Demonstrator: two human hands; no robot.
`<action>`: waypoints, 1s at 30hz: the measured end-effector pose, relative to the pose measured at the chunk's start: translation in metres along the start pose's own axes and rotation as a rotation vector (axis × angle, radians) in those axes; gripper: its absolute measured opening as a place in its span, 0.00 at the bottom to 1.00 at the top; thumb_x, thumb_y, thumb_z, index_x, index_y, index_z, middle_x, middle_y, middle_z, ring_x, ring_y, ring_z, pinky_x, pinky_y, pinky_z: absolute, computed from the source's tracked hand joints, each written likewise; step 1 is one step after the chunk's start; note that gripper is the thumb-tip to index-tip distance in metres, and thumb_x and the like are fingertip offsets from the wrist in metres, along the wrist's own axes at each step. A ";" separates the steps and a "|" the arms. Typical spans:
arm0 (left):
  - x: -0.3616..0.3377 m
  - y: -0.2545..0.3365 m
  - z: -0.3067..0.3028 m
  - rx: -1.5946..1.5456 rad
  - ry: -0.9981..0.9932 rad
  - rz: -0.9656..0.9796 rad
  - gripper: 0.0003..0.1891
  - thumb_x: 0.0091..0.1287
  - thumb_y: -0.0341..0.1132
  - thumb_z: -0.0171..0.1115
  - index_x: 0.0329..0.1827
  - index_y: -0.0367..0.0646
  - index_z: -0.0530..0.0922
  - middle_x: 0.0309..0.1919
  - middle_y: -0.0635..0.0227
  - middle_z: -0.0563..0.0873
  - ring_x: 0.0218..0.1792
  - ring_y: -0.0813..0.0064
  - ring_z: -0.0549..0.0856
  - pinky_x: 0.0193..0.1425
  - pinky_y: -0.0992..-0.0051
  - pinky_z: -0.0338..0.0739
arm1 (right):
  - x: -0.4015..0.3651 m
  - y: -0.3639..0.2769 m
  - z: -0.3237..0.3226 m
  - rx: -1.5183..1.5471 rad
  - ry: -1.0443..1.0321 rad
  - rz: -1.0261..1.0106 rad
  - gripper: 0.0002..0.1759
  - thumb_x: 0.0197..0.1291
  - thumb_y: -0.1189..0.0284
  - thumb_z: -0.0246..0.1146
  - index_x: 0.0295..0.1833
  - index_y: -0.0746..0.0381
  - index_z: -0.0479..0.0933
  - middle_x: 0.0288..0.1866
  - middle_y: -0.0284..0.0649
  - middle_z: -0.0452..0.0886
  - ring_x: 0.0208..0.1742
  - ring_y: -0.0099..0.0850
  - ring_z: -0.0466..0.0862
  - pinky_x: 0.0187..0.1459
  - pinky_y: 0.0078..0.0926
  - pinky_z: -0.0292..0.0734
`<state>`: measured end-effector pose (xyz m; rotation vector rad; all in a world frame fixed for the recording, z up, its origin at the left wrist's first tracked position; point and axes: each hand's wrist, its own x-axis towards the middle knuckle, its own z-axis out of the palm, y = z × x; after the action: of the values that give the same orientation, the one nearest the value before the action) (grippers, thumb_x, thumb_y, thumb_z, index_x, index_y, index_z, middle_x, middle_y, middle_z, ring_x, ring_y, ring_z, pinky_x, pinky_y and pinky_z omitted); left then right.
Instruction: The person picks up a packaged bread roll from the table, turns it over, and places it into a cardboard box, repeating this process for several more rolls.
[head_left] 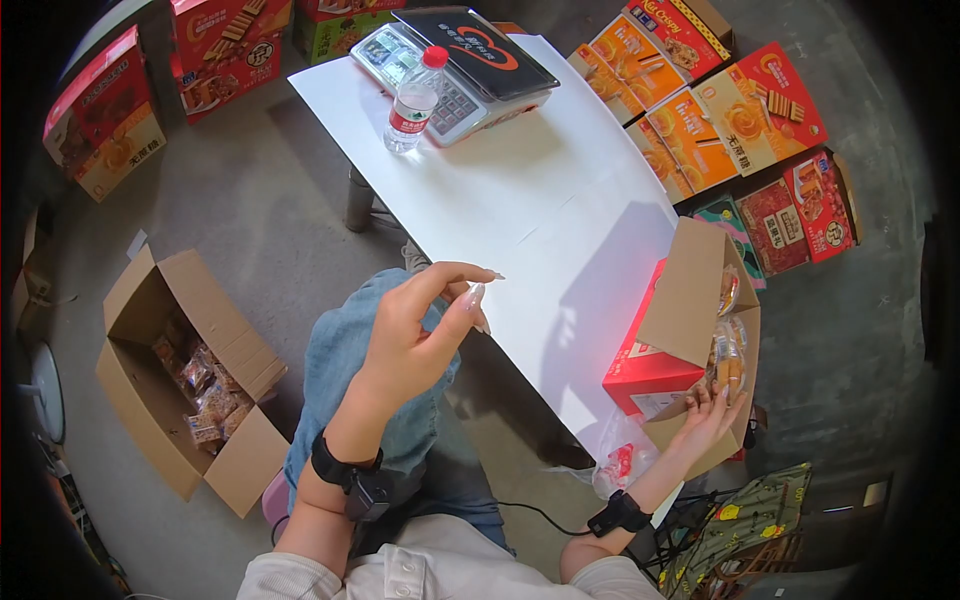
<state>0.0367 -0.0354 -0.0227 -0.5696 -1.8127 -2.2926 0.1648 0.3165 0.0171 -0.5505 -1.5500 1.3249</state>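
Observation:
My left hand (415, 325) is raised over my knee beside the white table's edge. Its fingers are curved with a gap between thumb and forefinger, and nothing shows in it. At the right, my right hand (703, 425) reaches to the near end of an open red-and-brown carton (682, 290). Its fingers are spread at the wrapped snacks (728, 350) inside; none looks gripped. A clear plastic bag (622, 462) lies below the carton, near my right wrist.
On the white table (500, 200) are a scale (455, 100) and a red-capped bottle (412, 105). An open cardboard box (225, 365) with wrapped snacks stands on the floor at left. Printed cartons (760, 110) stand beyond the table. A cable runs near my right forearm.

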 end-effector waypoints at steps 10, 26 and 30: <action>0.000 0.001 -0.001 0.023 0.002 -0.006 0.11 0.64 0.32 0.49 0.42 0.35 0.77 0.22 0.66 0.80 0.26 0.79 0.79 0.34 0.81 0.71 | 0.002 0.003 -0.004 0.002 -0.005 0.002 0.37 0.62 0.68 0.55 0.71 0.61 0.43 0.49 0.46 0.69 0.39 0.31 0.75 0.36 0.25 0.68; -0.001 0.001 -0.003 -0.002 0.008 -0.005 0.10 0.63 0.29 0.51 0.43 0.36 0.77 0.21 0.68 0.80 0.27 0.81 0.79 0.33 0.82 0.70 | 0.000 0.000 0.001 -0.023 0.019 0.008 0.37 0.62 0.70 0.55 0.71 0.60 0.44 0.49 0.45 0.69 0.39 0.30 0.75 0.36 0.26 0.69; 0.002 0.003 -0.004 0.020 -0.012 -0.008 0.10 0.63 0.29 0.51 0.43 0.36 0.77 0.21 0.68 0.80 0.26 0.81 0.79 0.33 0.81 0.70 | -0.001 -0.002 0.006 -0.078 0.037 -0.036 0.35 0.62 0.71 0.54 0.72 0.59 0.45 0.44 0.41 0.71 0.36 0.27 0.75 0.31 0.22 0.70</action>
<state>0.0352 -0.0402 -0.0200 -0.5752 -1.8449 -2.2779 0.1602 0.3125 0.0191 -0.5897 -1.5796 1.2246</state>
